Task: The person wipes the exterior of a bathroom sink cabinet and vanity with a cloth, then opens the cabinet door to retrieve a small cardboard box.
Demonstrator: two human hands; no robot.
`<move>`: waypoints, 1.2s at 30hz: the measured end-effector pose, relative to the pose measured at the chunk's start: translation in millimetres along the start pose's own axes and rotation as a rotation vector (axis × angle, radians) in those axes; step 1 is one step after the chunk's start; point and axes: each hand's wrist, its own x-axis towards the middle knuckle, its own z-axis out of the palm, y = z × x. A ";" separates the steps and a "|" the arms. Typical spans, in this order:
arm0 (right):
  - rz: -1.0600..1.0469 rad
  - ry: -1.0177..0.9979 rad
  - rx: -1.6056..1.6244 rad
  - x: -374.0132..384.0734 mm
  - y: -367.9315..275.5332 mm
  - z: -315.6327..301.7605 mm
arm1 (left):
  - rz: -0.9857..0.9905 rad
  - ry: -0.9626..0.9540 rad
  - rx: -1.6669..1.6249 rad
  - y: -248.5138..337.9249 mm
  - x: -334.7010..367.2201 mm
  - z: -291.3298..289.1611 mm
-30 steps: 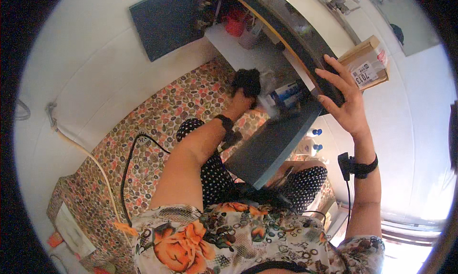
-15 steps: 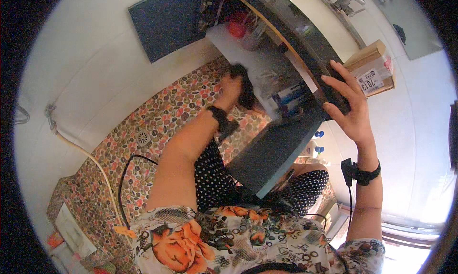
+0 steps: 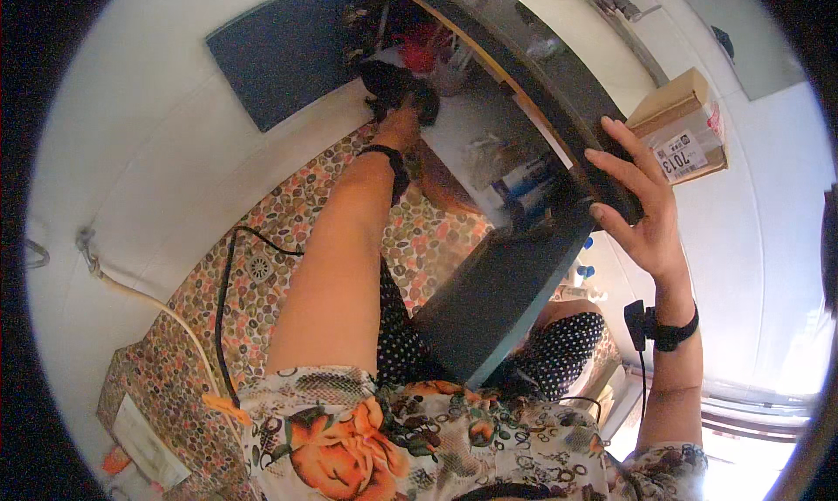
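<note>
My left hand [image 3: 400, 127] reaches into the open cabinet under the counter, its fingers closed on a crumpled black cloth [image 3: 384, 80]. The cloth lies at the left front part of the pale cabinet floor [image 3: 452, 159]. Some of those fingers are hidden by the cloth. My right hand [image 3: 644, 209] rests with spread fingers on the dark counter edge [image 3: 602, 165]. Deeper inside the cabinet are a red item [image 3: 421, 51], a clear plastic bag or wrapping [image 3: 487, 156] and blue-and-white packages [image 3: 528, 187].
Two dark doors hang open, the left door [image 3: 284, 56] and the near right door [image 3: 506, 300]. A cardboard box [image 3: 683, 130] stands on the counter's right end. Pebble-patterned floor [image 3: 288, 222] with a drain [image 3: 259, 268] and a pale hose [image 3: 166, 305] lies to the left.
My left hand has moved the black cloth farther in and to the left, toward the left door. My right hand stays on the counter edge. The view has shifted slightly.
</note>
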 end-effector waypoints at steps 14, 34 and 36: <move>-0.034 0.046 0.005 0.0 1.8 8.0 | 0.207 0.069 -0.366 3.2 -112.1 21.0; -0.018 0.047 -0.026 -8.2 7.1 3.5 | 0.178 0.889 -0.987 185.5 -111.6 -210.5; -0.017 0.040 -0.016 -11.3 6.6 0.6 | 0.275 0.858 -0.949 208.6 -129.5 -190.6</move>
